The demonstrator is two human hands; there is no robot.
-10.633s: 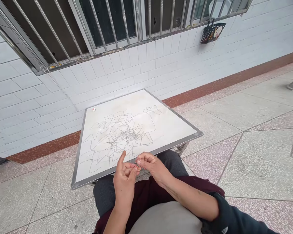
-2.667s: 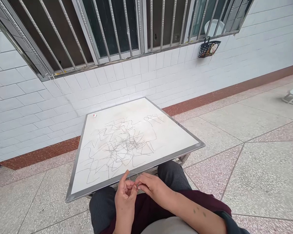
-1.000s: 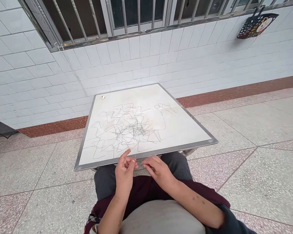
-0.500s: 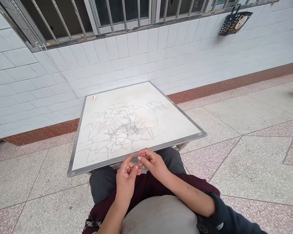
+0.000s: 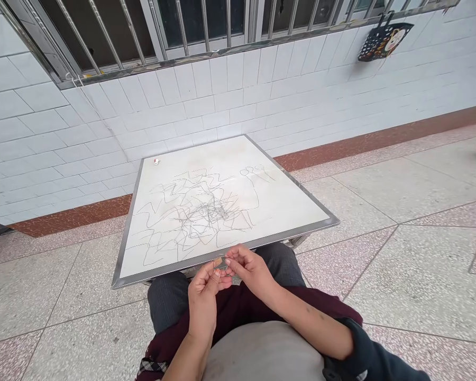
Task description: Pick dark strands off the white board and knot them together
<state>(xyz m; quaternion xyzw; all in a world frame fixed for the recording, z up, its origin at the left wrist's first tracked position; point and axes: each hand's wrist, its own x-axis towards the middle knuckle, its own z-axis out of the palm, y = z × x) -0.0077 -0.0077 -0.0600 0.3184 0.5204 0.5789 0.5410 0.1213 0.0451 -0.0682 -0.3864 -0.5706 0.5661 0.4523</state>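
Both hands meet over my lap, at the near edge of a white table (image 5: 289, 198) with a grey rim and dark scribbled lines. My left hand (image 5: 206, 288) has its thumb pressed to its fingers, and a brownish patch shows at the index fingertip. My right hand (image 5: 248, 267) pinches with thumb and index finger just beside it. Something thin, like a thread or band, seems to run between the fingertips; it is too small to make out.
A small red and white object (image 5: 156, 161) lies at the table's far left corner. Behind stands a white tiled wall (image 5: 206, 114) with a barred window. A dark patterned basket (image 5: 384, 42) hangs at the upper right. My knees are under the table's near edge.
The left index finger has bent down toward the right fingertips, and the hands are slightly closer together. The whole view has shifted slightly.
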